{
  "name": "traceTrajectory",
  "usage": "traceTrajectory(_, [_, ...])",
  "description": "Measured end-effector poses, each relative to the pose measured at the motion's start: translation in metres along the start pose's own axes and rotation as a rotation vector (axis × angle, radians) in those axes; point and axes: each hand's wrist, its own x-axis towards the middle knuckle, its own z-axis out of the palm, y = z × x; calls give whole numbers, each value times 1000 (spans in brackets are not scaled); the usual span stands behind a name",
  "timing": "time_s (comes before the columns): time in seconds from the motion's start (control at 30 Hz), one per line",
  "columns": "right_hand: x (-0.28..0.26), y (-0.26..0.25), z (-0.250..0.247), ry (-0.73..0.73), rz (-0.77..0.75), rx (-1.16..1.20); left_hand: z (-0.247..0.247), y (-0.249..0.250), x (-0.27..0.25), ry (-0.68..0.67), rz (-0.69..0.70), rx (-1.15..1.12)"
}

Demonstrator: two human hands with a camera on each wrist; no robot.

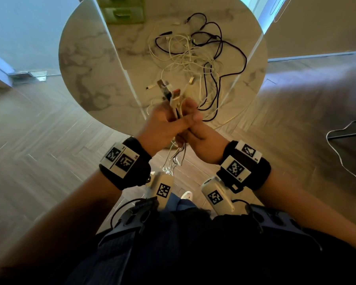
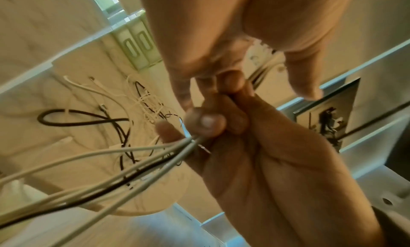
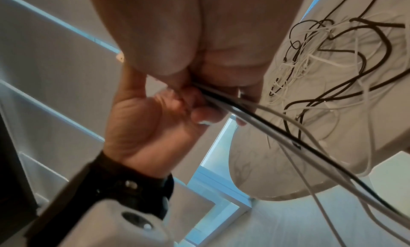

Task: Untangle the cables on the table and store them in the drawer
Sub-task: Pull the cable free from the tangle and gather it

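Our left hand [image 1: 161, 125] and right hand [image 1: 201, 136] together grip a cable bundle [image 1: 173, 97] above the surface [image 1: 95, 58].

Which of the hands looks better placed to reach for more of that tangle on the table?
Probably the right hand: the cable tangle lies toward its side of the table. The left hand could hold the gathered plug ends alone.

Round marble table [image 1: 86, 58]; tangle of black and white cables [image 1: 195, 52] toward 1 o'clock, green drawer unit [image 1: 123, 11] at 11 o'clock.
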Motion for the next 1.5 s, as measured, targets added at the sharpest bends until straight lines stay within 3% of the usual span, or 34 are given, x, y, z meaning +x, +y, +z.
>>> traceTrajectory(0.1, [-5, 5, 13, -83, -9, -108, 8, 1, -6, 64, -82, 91])
traceTrajectory(0.17, [-11, 13, 25, -121, -13, -95, 9, -3, -10, 112, -71, 19])
traceTrajectory(0.27, [-22, 53, 40, -231, 137, -137, 4, -1, -14, 100, -50, -144])
traceTrajectory(0.37, [-32, 103, 55, -284, 271, -258, 5, 4, -15, 30, -25, -162])
traceTrajectory(0.53, [-41, 132, 65, -350, 478, -297, 16, 12, -25, -96, 52, -285])
traceTrajectory(0.67, [-59, 158, 53, -535, 562, -700, 8, 24, -29, -186, 132, -341])
traceTrajectory(0.73, [-57, 142, 39, -401, 494, -639, 11, 16, -33, -195, 81, -260])
traceTrajectory(0.83, [-43, 77, 23, -230, 94, -194, 19, -8, -38, -114, -129, -59])
traceTrajectory(0.9, [-35, 44, 24, -288, 36, -86, 21, -17, -38, -77, -202, 21])
traceTrajectory(1.0, [-26, 47, 39, -355, 41, -177, 15, -4, -32, -105, -141, -64])
traceTrajectory(1.23, [-41, 146, 56, -264, 318, -350, -12, 25, -34, -154, -9, -142])
traceTrajectory(1.5, [-50, 198, 49, -384, 660, -707, -42, 36, -38, -162, 46, -145])
